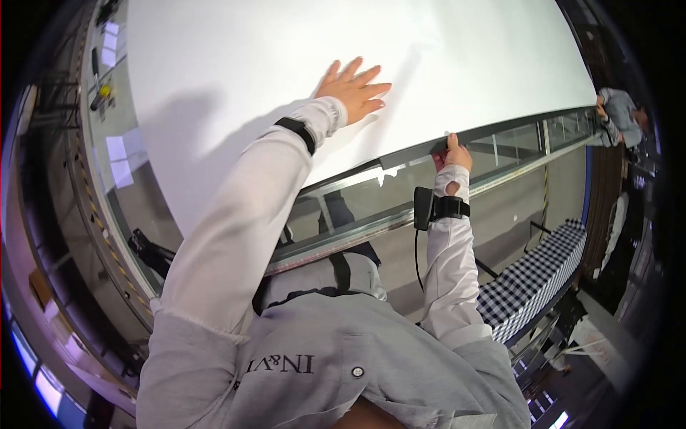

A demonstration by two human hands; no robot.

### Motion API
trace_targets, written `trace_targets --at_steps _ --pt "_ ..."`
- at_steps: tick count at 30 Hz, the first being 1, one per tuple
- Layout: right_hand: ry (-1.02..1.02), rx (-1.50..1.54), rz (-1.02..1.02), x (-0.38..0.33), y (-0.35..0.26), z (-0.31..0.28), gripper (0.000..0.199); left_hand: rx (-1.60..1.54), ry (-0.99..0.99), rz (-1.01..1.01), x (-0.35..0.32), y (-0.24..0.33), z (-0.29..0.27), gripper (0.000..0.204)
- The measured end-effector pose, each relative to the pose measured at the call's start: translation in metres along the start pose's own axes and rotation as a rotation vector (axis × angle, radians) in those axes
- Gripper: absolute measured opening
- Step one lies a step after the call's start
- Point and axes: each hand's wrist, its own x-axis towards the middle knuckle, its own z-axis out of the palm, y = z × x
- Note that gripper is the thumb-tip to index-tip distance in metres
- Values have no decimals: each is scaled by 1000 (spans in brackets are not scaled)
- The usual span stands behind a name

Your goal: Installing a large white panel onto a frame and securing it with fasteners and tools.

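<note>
A large white sheet [471, 57] lies across a glass-topped table [525, 139] in front of me. On its surface my left hand [353, 91] rests flat, palm down and fingers spread, holding nothing. A dark strip [500, 129] runs along the sheet's near edge. My right hand [453, 156] pinches that strip, with the thumb on top and the other fingers mostly hidden underneath. Through the glass, between sheet and table rim, the floor and frame show.
Another person [620, 114] stands at the far right, hands by the sheet's corner. A yellow-and-black tool [104, 91] lies on the table's left side. To the lower right is a surface under a black-and-white checked cloth [532, 282]. The metal table rim [336, 243] is close to my body.
</note>
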Motion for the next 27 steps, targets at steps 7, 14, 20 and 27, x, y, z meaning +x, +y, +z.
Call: trace_targets --at_steps 7,14,20,27 --pt "-146 -122 5 25 -5 -21 17 91 -81 73 -42 -43 -19 44" --pt "-214 -182 87 33 -13 -26 14 346 -38 -78 -120 -101 -45 41" --pt "-294 -130 149 26 -2 -24 12 287 -28 -84 -115 -98 -40 41" --pt "-351 -92 172 -12 32 -19 12 296 29 -117 -108 -92 -33 40"
